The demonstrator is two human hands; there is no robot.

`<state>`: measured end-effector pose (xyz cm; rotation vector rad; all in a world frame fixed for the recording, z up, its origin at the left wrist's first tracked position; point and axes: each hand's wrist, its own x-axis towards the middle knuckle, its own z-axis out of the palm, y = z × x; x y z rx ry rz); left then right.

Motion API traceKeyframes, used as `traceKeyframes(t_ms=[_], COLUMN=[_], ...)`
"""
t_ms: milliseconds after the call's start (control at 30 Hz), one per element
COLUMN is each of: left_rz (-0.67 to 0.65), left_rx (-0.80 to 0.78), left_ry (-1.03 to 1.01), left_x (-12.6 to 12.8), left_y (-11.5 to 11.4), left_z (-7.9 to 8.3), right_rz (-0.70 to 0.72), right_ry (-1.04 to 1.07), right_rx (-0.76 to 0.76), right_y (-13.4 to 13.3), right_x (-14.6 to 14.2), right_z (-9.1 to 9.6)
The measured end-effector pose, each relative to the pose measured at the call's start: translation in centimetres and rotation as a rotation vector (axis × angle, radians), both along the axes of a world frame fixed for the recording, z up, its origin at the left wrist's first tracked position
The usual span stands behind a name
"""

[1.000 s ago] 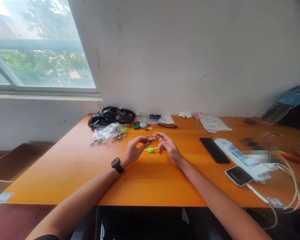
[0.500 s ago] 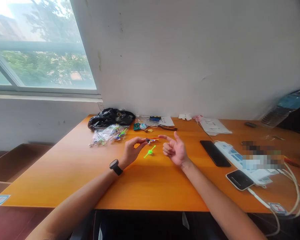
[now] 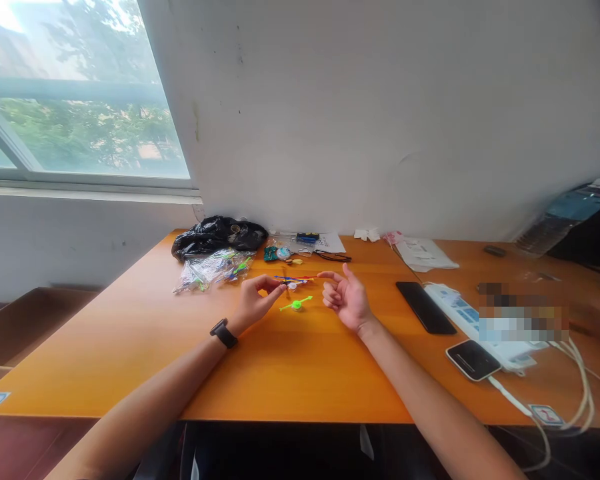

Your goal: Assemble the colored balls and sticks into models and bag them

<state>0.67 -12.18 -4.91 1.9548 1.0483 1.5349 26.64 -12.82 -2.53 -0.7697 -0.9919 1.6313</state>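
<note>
My left hand (image 3: 254, 300), with a black watch on its wrist, pinches the stem of a small propeller toy (image 3: 291, 280) with thin red and blue blades, held just above the orange table (image 3: 130, 347). A green propeller piece (image 3: 296, 305) lies on the table between my hands. My right hand (image 3: 347, 299) hovers palm-up to the right of the toy, fingers loosely curled and apart, holding nothing.
A clear bag of coloured parts (image 3: 213, 269) and a black plastic bag (image 3: 215, 235) lie at the back left. A black phone (image 3: 425, 307), a white power strip (image 3: 467, 313), a second phone (image 3: 473, 360) and cables (image 3: 575, 373) lie right. Papers (image 3: 423, 253) sit by the wall.
My right hand has drawn away from the toy and turned palm-up. The toy's blades, first hidden between my fingers, now show spread out. The green piece has shifted slightly left.
</note>
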Motion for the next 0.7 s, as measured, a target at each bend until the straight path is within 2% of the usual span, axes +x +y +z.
traceKeyframes(t_ms=[300,500,700], left_rz=[-0.033,0.043,-0.06], left_rx=[-0.151,-0.111,-0.239], left_ry=[0.018,-0.173,-0.357], left_x=[0.1,-0.1,0.1], left_y=[-0.8,0.2,1.0], left_z=[0.3,-0.2,-0.4], right_rz=[0.023,0.019,-0.053], right_ry=[0.085,0.099,-0.024], right_rx=[-0.022,-0.024,-0.015], right_y=[0.2,0.3,0.6], right_x=[0.3,0.3,0.0], right_z=[-0.1,-0.3,-0.9])
